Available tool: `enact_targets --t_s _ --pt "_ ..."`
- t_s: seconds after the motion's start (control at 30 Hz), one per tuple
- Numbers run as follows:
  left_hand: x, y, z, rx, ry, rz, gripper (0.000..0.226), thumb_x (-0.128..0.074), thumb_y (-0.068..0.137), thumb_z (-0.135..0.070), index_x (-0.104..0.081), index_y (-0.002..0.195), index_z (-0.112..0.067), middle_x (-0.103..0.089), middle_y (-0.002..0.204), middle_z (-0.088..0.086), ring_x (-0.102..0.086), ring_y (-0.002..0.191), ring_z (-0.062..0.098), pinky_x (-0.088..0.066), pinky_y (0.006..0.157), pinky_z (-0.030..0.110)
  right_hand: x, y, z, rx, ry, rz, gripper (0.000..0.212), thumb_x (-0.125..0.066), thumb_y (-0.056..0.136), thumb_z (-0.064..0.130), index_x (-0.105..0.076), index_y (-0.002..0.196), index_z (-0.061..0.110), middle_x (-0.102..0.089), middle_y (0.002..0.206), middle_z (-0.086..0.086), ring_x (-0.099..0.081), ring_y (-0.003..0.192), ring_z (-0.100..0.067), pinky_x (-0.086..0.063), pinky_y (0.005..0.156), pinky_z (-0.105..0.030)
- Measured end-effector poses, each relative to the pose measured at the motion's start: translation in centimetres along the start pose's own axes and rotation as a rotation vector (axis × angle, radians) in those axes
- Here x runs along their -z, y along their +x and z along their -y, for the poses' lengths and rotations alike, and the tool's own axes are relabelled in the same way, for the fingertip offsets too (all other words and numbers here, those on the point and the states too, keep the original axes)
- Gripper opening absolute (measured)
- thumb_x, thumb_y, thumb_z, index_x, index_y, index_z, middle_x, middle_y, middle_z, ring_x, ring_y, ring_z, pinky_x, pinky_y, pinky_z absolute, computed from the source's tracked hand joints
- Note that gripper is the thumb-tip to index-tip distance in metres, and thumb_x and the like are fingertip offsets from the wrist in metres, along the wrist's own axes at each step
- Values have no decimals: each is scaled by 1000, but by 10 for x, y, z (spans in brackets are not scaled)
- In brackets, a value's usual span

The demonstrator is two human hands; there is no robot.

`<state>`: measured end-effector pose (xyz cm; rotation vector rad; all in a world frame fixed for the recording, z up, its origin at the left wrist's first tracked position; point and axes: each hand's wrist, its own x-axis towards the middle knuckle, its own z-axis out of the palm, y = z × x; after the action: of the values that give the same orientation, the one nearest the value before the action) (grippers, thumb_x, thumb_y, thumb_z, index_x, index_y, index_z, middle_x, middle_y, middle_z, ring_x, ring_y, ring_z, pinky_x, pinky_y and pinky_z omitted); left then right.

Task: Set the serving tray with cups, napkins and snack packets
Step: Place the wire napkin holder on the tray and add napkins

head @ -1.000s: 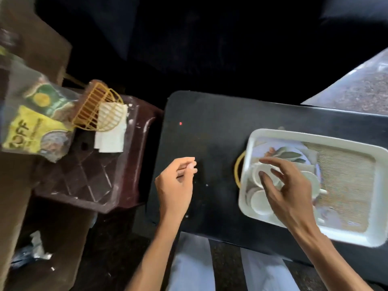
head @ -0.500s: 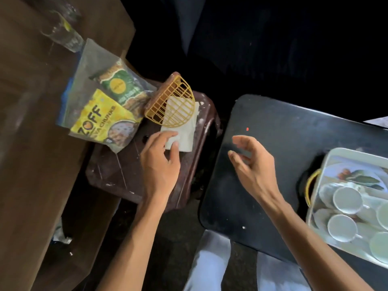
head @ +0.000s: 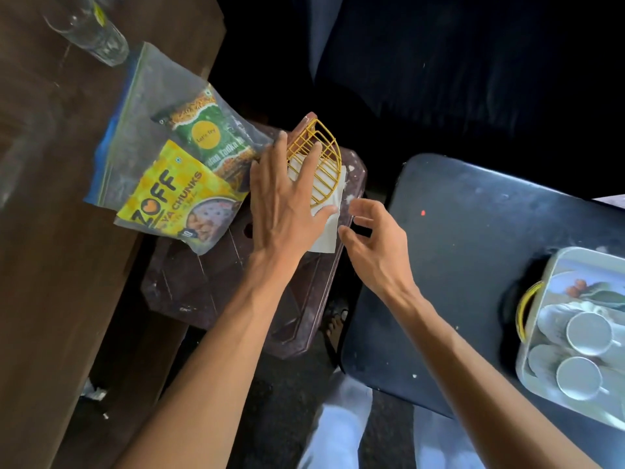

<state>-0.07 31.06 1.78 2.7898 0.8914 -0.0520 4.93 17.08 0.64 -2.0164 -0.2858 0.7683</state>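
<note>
Brown plastic stool (head: 209,286) stands between a wooden bench (head: 50,231) and a black bench (head: 473,252) in a dark room. On the stool, a yellow packet (head: 179,198) reads "ZOFF". Beside it, the flat, unclenched left hand (head: 287,201) presses white napkins (head: 326,231) under a yellow wire holder (head: 321,164); the right hand (head: 375,245) hovers with fingers apart, empty. Far right of the stool, the white tray (head: 541,286) holds round cups (head: 588,333).

"ZOFF … CHUNKS" on yellow snack packet (head: 176,198); "Yadka" on green packet (head: 211,137).
</note>
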Motion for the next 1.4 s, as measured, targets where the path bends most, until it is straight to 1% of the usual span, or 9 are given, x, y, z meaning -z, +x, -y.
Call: enact_targets --t_s 0.27,0.53,0.63,0.77,0.9,1.13,1.2,1.3,1.4 --pt "-1 9 5 5 -62 -83 91 -86 74 -45 -46 151 -18 -45 154 18 -48 136 37 -45 107 49 0 -5 1 6 13 -14 36 -64 93 11 -56 128 14 -62 127 0 -58 116 -14 -55 96 -34" --pt "26 -34 -9 84 -388 -313 83 -84 73 -48 -56 143 -13 -54 147 13 -49 138 28 -44 111 36 21 -22 11 -5 209 -84 32 -65 94 18 -59 124 24 -65 119 13 -61 109 1 -48 76 -4" --pt "30 -58 -30 160 -604 -254 85 -85 71 -52 -55 142 -17 -56 145 8 -52 137 21 -47 112 42 39 -37 11 -17 306 -56 35 -67 93 27 -58 127 26 -67 117 16 -63 105 6 -49 79 -7" --pt "21 -93 -70 251 -930 -187 80 -85 69 -51 -57 138 -21 -63 137 2 -62 126 23 -55 102 48 69 -61 -2 -17 382 -20 26 -65 95 22 -62 120 28 -72 109 13 -69 100 -6 -56 85 -24" --pt "4 -123 -111 320 -1125 -31 70 -84 73 -42 -57 136 -27 -66 135 3 -65 124 24 -56 102 48 108 -88 -26 -19 346 -49 22 -63 96 17 -64 113 30 -73 101 11 -72 89 -9 -59 75 -26" --pt "-8 -157 -200 217 -1027 120 58 -73 77 -52 -63 131 -34 -44 153 -11 -45 142 3 -46 109 24 194 -129 -68 -21 269 -147 26 -66 94 13 -65 108 34 -72 93 11 -70 84 -8 -56 67 -17" --pt "-9 -164 -230 180 -1039 126 47 -74 80 -44 -65 125 -38 -53 140 -14 -54 131 3 -53 98 20 220 -140 -77 -15 213 -196 25 -67 93 14 -66 108 35 -72 95 11 -69 87 -4 -52 65 -11" --pt "-8 -175 -277 216 -1168 217 34 -73 84 -38 -68 117 -41 -63 122 -18 -65 114 11 -62 83 30 261 -156 -91 -29 166 -277 25 -67 93 16 -67 113 31 -72 102 10 -68 90 -3 -52 67 -12" --pt "-8 -181 -322 218 -1275 286 27 -68 88 -37 -71 115 -37 -67 122 -10 -68 107 12 -59 77 20 302 -171 -105 -41 131 -367 27 -67 93 16 -66 114 32 -69 107 11 -68 91 -1 -54 69 -13"
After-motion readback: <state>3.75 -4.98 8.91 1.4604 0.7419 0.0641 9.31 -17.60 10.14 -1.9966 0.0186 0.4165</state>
